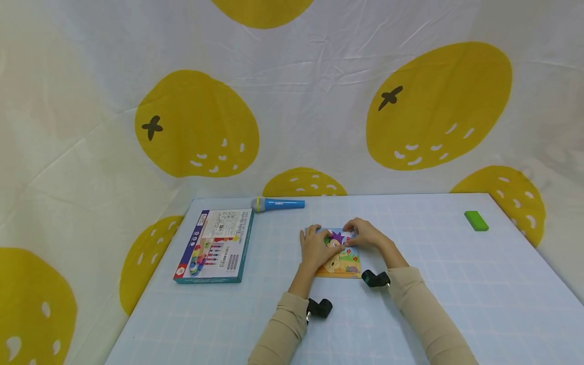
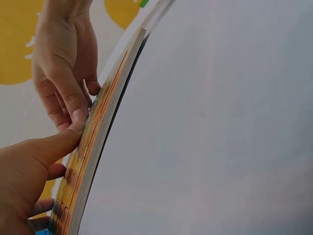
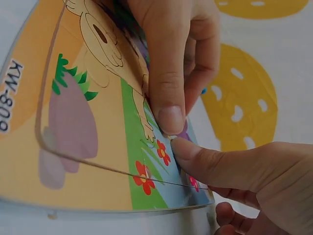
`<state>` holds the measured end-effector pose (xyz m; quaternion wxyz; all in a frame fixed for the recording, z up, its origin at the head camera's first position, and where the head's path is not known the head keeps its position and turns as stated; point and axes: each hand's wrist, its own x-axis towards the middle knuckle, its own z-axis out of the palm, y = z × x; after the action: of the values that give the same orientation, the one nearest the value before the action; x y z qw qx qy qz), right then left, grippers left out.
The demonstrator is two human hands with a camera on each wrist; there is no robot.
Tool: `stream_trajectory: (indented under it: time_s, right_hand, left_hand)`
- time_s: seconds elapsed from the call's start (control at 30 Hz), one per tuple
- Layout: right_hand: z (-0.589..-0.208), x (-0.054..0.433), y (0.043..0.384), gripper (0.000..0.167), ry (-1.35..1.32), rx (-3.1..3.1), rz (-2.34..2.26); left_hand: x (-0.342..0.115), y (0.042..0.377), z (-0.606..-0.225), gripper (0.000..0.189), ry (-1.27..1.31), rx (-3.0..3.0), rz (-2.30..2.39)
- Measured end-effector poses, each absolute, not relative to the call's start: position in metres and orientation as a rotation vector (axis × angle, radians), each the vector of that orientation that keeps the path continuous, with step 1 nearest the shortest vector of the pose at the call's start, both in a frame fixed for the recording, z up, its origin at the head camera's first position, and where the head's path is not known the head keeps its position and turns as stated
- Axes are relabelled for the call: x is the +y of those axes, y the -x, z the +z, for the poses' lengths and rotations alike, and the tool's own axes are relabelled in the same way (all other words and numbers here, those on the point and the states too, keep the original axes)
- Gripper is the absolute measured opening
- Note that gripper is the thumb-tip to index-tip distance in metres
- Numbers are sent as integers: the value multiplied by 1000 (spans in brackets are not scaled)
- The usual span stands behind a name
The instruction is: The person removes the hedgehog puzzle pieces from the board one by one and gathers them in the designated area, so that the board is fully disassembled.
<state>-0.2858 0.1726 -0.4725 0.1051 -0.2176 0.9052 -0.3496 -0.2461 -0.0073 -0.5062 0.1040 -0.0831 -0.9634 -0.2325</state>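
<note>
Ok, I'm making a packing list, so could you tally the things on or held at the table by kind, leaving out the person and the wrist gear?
Picture board, counted whole: 1
Flat box: 1
Microphone: 1
Green block: 1
Total: 4

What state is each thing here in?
Picture board: lying picture side up
Left hand: touching the picture board
Right hand: touching the picture board
Box: lying flat, looks closed
Microphone: lying down; on or off, can't tell
Green block: lying on the table
</note>
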Motion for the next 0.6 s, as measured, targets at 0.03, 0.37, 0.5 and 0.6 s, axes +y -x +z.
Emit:
stream_trajectory:
  time_s: [0.03,0.37,0.5,0.6]
  right_hand:
    - [-472,172,286,38,636,2655,-1029]
    - [-468,170,288,37,572,2704,-890]
    - [-469,172,291,39,550,2722,-858]
    - [-468,173,292,39,528,2707,-881]
  left_hand:
    - [-7,246,-507,46,244,-2842,-690]
    - [-8,247,-510,48,241,-2823,-713]
    - [-7,247,-512,48,246,-2820,-709]
    - [-7,247,-513,49,247,-2817,-693]
